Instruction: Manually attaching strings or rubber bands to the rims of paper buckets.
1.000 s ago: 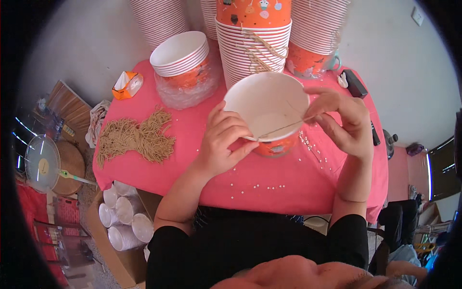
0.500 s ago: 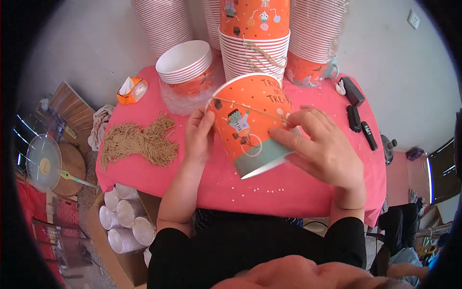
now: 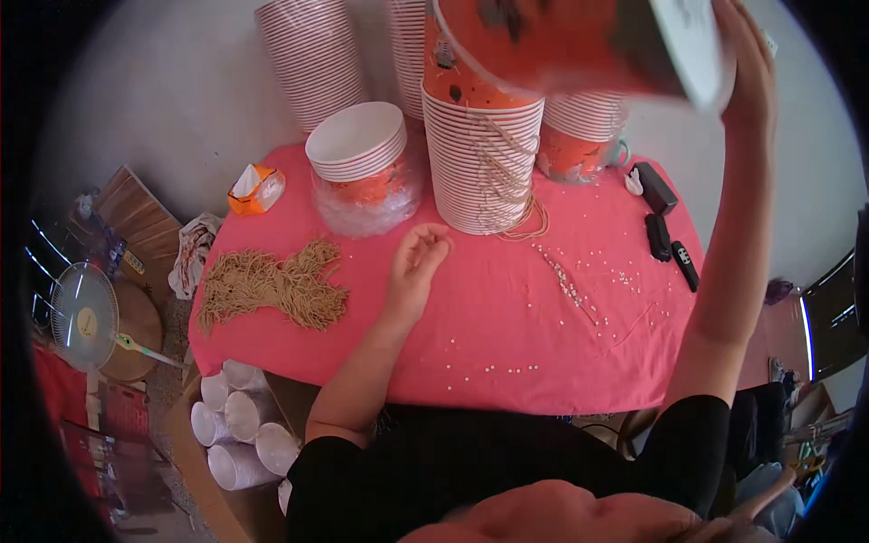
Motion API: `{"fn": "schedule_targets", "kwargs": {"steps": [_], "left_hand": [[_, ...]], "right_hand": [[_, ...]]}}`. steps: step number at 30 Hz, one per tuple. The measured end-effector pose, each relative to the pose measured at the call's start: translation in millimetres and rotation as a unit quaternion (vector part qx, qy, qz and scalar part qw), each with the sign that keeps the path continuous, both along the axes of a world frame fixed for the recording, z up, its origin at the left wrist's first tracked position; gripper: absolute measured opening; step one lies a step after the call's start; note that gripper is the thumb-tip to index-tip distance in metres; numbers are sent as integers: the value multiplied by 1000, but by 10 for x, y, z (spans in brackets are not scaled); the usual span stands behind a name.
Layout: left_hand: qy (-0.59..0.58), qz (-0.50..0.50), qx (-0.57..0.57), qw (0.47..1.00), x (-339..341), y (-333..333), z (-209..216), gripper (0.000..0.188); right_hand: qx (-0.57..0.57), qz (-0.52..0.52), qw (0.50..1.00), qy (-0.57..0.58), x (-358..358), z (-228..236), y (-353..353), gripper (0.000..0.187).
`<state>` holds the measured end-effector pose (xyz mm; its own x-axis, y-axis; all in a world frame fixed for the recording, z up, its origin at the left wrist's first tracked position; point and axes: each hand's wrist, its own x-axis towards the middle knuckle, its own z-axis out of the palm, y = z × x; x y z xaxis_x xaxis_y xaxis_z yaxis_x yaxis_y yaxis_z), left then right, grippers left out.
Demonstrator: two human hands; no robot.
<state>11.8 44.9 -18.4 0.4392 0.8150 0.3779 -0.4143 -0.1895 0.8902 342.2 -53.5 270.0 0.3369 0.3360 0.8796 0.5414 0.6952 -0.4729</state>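
Note:
An orange paper bucket (image 3: 561,45) with a white base and rim is raised at the top right, tilted on its side and blurred by motion. My right hand (image 3: 749,68) grips it at its base end; some of the fingers are hidden behind it. The bucket is in front of the tall stack of nested orange buckets (image 3: 480,163), whose twine handles hang down the right side. Over the pink tablecloth, left of that stack's foot, my left hand (image 3: 422,258) holds nothing, its fingers loosely curled with a gap between them and the thumb.
A pile of tan twine cords (image 3: 272,285) lies at left. Several white-rimmed buckets in plastic wrap (image 3: 362,172) stand behind it, beside a tissue pack (image 3: 255,188). Small white beads (image 3: 570,288) are scattered at right, near black objects (image 3: 659,237). A carton of white cups (image 3: 237,416) sits below left.
My right hand has lifted the bucket up and right, away from the middle of the table. My left hand has let go of it and moved slightly right.

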Motion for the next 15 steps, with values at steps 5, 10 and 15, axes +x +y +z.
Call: {"fn": "schedule_targets", "kwargs": {"steps": [5,10,15], "left_hand": [[27,9,-1,1000,-21,24,-74,19],[1,-17,-6,1000,-20,88,-193,19],[14,-17,-12,1000,-13,115,-170,19]], "right_hand": [[-137,-3,991,2,-510,633,537,41],[-337,23,936,-96,-549,709,1187,47],[-360,8,930,-72,-273,812,1607,48]]}}
